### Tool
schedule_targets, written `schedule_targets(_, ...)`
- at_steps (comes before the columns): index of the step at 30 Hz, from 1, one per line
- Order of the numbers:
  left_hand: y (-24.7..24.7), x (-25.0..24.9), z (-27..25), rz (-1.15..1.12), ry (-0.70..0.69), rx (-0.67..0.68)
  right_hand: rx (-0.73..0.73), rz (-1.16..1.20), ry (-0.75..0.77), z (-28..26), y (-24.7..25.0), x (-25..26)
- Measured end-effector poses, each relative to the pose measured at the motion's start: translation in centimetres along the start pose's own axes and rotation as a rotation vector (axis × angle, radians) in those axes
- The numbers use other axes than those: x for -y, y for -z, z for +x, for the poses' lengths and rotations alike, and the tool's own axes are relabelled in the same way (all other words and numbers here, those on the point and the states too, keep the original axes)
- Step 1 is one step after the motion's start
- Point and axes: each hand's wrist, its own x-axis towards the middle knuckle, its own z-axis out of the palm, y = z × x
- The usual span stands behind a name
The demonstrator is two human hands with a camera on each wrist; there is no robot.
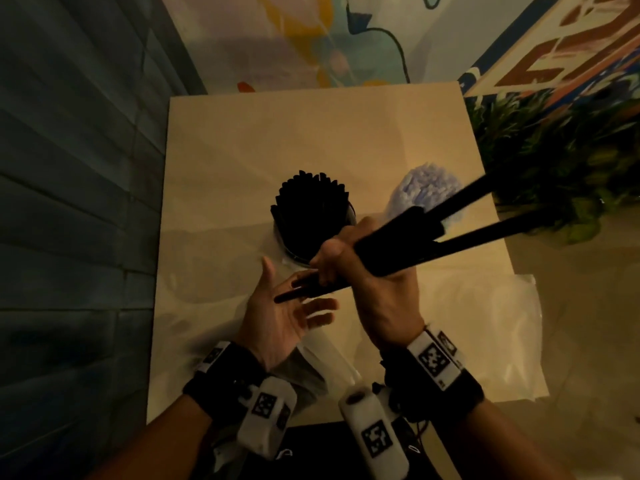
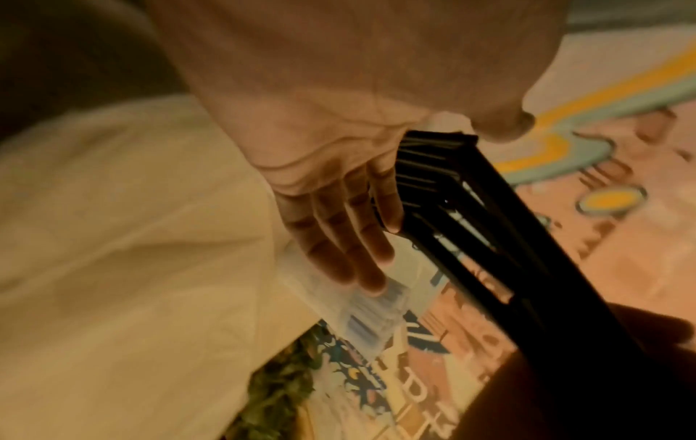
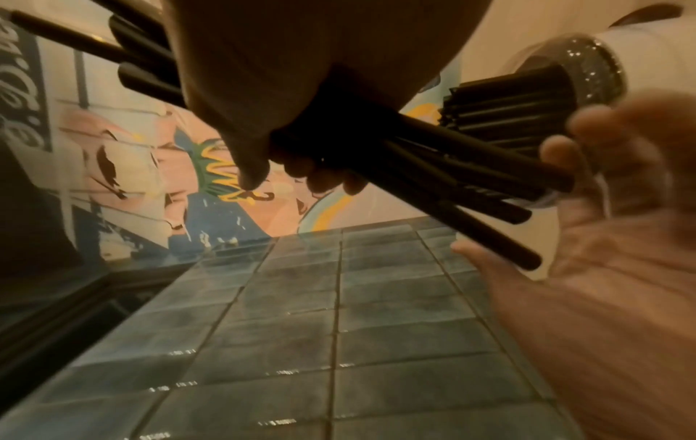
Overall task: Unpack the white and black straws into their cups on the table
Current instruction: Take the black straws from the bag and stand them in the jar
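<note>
- A bundle of black straws (image 1: 398,249) is gripped in the right hand (image 1: 375,289), just in front of the black-straw cup (image 1: 313,221).
- The left hand (image 1: 280,315), fingers spread, is held against the uneven ends.
- Ends should be squared on the palm before insertion.
- The white-straw cup (image 1: 420,195) stands right of the black-straw cup.

Loose black plastic straws (image 1: 398,251): bunched, tilted, ends uneven, above table.
Clear cup of black straws (image 1: 313,216): upright, packed, mid-table.
Pale white straws in second cup (image 1: 420,192): blurred, right of black cup.
</note>
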Motion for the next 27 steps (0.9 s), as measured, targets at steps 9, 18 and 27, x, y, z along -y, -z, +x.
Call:
schedule_targets(9,-2.3,0.4,1.1,0.025,0.031,0.016,-0.018,-0.145,-0.031,0.7,0.3,-1.3)
schedule_targets(18,2.3,-3.1,1.8,0.544,-0.436,-0.343,-0.113,-0.197,0.141,9.1,1.3,-0.2)
schedule_targets(27,6.0,-3.6,6.2,0.734,-0.506,-0.329,0.056,-0.577,-0.039,8.0,5.7,-4.8)
